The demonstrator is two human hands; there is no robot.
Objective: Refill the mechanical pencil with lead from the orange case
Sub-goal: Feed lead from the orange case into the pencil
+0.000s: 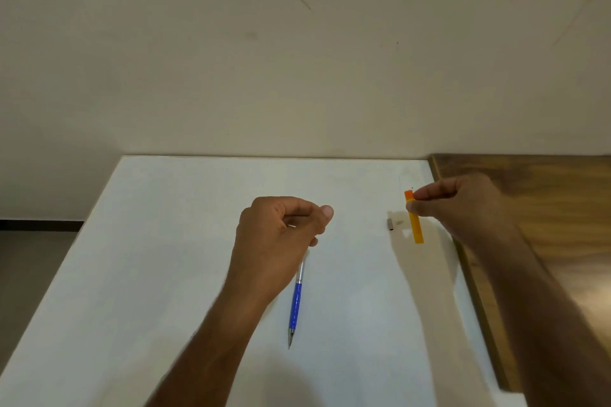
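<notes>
Pencil: mechanical pencil (296, 299) with a blue grip and a silver upper barrel, near the middle of the white table (165, 241), a little toward 6 o'clock.
Pencil axis: long axis runs almost from 12 to 6 o'clock, leaning slightly; the metal tip points toward 6 o'clock, at the person, and the upper end goes up under the left hand.
Pencil contact: whether the tip rests on the table or hangs just above it cannot be told.
Left hand: left hand (281, 238) closed loosely over the pencil's upper end, fingers (325, 211) curled and pressed together around the barrel, thumb tip showing at the top.
Orange case: orange case (415, 220) at 2 o'clock from the pencil, well apart from it, held above the table; a slim stick with a darker orange end uppermost.
Case axis: nearly upright, long axis 12 to 6 o'clock, lower end free and pointing toward 6 o'clock.
Right hand: right hand (463, 205) pinching the upper part of the case between thumb and fingertips, the other fingers folded in.
Small part: short dark cylinder (390, 224) lying on the table just beside the case, at its 9 o'clock.
Surroundings: wooden surface (545, 208) adjoining the table at 3 o'clock; scuffed cream wall (297, 59) at 12 o'clock.
</notes>
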